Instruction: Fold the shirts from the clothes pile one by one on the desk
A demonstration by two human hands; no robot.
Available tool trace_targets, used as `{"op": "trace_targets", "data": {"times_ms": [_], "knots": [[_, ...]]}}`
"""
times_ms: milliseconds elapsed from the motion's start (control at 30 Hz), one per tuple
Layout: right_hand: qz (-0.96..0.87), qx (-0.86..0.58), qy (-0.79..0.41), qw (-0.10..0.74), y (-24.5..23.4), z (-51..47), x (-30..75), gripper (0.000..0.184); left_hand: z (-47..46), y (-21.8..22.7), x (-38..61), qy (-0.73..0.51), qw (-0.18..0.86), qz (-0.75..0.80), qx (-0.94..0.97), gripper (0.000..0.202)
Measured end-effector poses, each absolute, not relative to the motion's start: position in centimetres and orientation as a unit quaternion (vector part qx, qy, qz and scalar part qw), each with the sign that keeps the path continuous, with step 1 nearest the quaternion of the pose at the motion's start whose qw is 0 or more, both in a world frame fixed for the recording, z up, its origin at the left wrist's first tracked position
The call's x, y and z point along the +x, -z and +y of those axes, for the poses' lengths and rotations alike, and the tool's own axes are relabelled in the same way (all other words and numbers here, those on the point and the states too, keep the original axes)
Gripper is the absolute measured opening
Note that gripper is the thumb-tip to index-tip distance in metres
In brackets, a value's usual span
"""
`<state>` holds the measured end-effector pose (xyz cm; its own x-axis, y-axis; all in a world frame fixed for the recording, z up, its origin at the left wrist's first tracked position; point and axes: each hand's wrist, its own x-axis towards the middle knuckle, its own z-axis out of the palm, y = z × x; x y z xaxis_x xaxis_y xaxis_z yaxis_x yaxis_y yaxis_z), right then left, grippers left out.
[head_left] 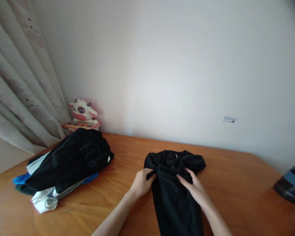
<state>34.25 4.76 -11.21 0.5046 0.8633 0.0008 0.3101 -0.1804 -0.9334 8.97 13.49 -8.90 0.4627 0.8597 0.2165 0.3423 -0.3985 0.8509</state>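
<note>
A black garment (177, 200) lies lengthwise on the wooden table (127, 154), its far end bunched into folds. My left hand (141, 184) is closed on the garment's left edge near the bunched part, fingers curled round the cloth. My right hand (195, 188) rests on top of the garment to the right, fingers pressed into the fabric and pinching a fold. Both forearms come in from the bottom of the view.
A pile of clothes (66, 164), black on top with white and blue beneath, sits at the table's left. A plush cow toy (82, 114) stands behind it against the wall. Curtains (19, 82) hang at left. A striped blue object (293, 183) is at the right edge.
</note>
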Motion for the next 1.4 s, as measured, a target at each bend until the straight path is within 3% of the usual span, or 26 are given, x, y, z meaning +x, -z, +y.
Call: {"op": "trace_targets", "data": {"times_ms": [100, 233, 333, 467, 600, 733, 833, 900, 1000, 1100, 1233, 1300, 1400], "knots": [[-0.437, -0.693, -0.226, 0.527, 10.2, 4.8, 33.0, 0.064, 14.0, 6.7, 7.8, -0.488, 0.353, 0.384, 0.700, 0.024], [-0.409, -0.692, -0.056, 0.592, 8.9, 4.5, 33.8, 0.065, 14.7, 3.8, 4.7, -0.678, 0.232, 0.379, 0.585, 0.022], [-0.389, -0.727, 0.018, 0.565, 9.8, 4.3, 36.4, 0.071, 15.3, 3.4, 2.4, -0.664, 0.192, 0.395, 0.605, 0.020], [-0.380, -0.801, 0.033, 0.462, 12.6, 3.8, 39.5, 0.082, 16.6, 4.9, 0.9, -0.559, 0.200, 0.393, 0.703, 0.048], [-0.360, -0.860, -0.022, 0.359, 13.7, 3.0, 39.0, 0.087, 18.1, 6.8, 1.2, -0.546, 0.090, 0.499, 0.666, 0.032], [-0.403, -0.850, -0.060, 0.335, 13.7, 3.0, 37.5, 0.078, 18.8, 8.5, 1.9, -0.421, 0.188, 0.537, 0.706, 0.061], [-0.445, -0.792, -0.044, 0.417, 13.4, 3.1, 37.9, 0.060, 18.3, 8.3, 1.8, -0.334, 0.265, 0.519, 0.741, 0.042], [-0.399, -0.789, -0.012, 0.467, 12.9, 2.9, 39.0, 0.060, 17.8, 7.2, 1.4, -0.245, 0.331, 0.456, 0.789, 0.024], [-0.325, -0.815, 0.039, 0.478, 12.0, 2.0, 40.3, 0.069, 17.1, 5.4, 1.2, -0.112, 0.438, 0.396, 0.799, 0.046], [-0.335, -0.851, -0.009, 0.404, 11.7, 1.5, 39.9, 0.079, 16.5, 5.2, 2.3, -0.171, 0.400, 0.452, 0.779, 0.054], [-0.380, -0.856, -0.084, 0.342, 12.3, 1.8, 37.4, 0.080, 16.3, 7.3, 4.5, -0.248, 0.274, 0.479, 0.796, 0.025], [-0.420, -0.828, -0.099, 0.358, 12.4, 2.1, 36.8, 0.067, 16.6, 8.1, 5.0, -0.264, 0.292, 0.476, 0.787, 0.014], [-0.457, -0.787, -0.104, 0.400, 12.0, 2.1, 37.1, 0.051, 17.6, 8.0, 4.7, -0.358, 0.424, 0.481, 0.679, 0.022]]}}
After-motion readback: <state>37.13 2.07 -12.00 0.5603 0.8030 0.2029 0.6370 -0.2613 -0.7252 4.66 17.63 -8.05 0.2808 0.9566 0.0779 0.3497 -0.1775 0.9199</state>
